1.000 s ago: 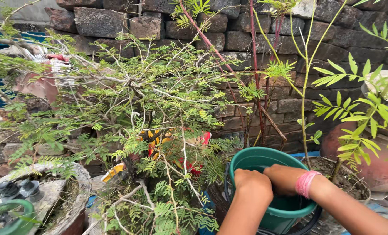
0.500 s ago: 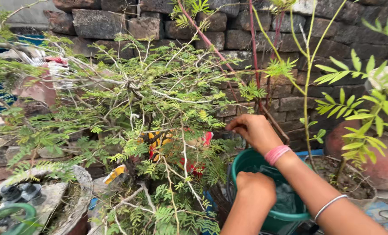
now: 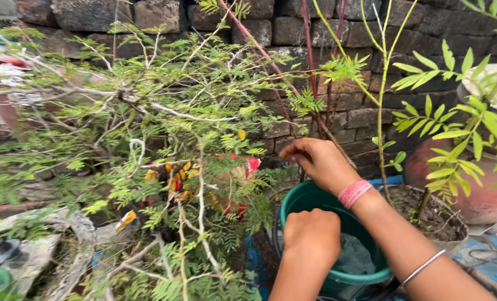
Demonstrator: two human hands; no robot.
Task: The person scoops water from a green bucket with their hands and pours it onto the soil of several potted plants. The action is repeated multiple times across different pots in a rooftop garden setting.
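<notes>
The shrub point(image 3: 165, 145) fills the left and middle, its thin feathery branches spreading out towards the wall point(image 3: 315, 33); bits of red and yellow wrapper point(image 3: 176, 178) hang among the lower twigs. The left hand point(image 3: 311, 237) is closed into a fist over the near rim of the green bucket point(image 3: 315, 200), which stands low, right of the middle; whether the fist holds anything I cannot tell. The right hand point(image 3: 319, 163), a pink band point(image 3: 354, 193) on its wrist, is up beyond the bucket's far rim, fingers pinched together at a twig tip. Pinching close to the tip and keeping the bucket directly beneath looks the tidy way to work here. Red stems point(image 3: 309, 72) cross just behind that hand and may snag it. A clay pot point(image 3: 482, 195) and a leafy sapling point(image 3: 460, 122) crowd the right edge.
</notes>
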